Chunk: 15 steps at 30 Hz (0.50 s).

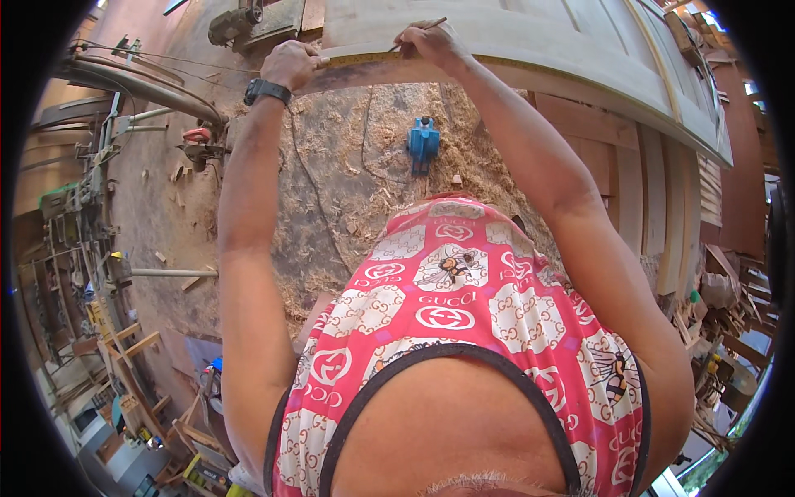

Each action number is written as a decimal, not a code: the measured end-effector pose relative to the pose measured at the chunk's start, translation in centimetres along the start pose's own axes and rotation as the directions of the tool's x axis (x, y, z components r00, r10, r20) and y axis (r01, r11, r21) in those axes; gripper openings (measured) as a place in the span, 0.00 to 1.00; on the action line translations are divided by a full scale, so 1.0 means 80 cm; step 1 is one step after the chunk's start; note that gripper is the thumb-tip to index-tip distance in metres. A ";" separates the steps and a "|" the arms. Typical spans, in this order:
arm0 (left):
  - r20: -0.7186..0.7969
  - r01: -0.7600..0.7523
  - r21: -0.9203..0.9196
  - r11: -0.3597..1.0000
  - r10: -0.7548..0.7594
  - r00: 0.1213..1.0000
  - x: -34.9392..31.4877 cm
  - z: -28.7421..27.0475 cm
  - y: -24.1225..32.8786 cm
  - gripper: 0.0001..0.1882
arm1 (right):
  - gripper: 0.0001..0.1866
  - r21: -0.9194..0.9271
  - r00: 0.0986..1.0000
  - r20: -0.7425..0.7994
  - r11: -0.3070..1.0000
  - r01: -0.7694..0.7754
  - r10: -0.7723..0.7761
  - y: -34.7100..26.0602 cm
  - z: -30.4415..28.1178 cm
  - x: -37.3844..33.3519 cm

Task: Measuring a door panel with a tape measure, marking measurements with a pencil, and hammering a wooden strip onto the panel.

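A pale wooden panel [513,33] lies across the far side, its near edge facing me. Along that edge stretches a thin yellow tape measure [356,59]. My left hand [290,65], with a dark watch at the wrist, is closed at the panel's left end, its fingers on the end of the tape. Farther right, my right hand [435,45] grips a pencil [436,22] in a pinch, its tip down by the panel edge and the tape.
A blue power planer [423,145] rests on the shavings-covered floor [331,166] between my arms. At left are a metal pipe frame [149,87] and a red-and-dark tool [197,141]. Stacked boards [638,182] stand under the panel at right. Cords cross the floor.
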<state>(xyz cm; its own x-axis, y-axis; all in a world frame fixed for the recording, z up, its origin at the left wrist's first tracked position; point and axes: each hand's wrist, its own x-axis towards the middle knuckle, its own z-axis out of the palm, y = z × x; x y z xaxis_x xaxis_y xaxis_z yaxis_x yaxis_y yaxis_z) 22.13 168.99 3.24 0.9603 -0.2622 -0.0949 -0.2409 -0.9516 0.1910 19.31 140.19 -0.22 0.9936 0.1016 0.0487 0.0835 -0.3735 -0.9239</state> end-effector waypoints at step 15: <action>-0.167 -0.166 0.149 0.975 0.190 0.967 0.003 0.039 -0.030 0.22 | 0.16 0.582 0.980 0.019 0.795 -0.171 0.197 0.013 -0.029 -0.064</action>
<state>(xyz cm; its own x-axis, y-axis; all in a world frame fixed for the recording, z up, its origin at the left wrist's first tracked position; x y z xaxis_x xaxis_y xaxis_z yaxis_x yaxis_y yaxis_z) 22.47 170.71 -0.31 0.9067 -0.4079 0.1076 -0.4152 -0.9080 0.0565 14.49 137.10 -0.57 0.9890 0.0438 -0.1414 -0.1477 0.2221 -0.9638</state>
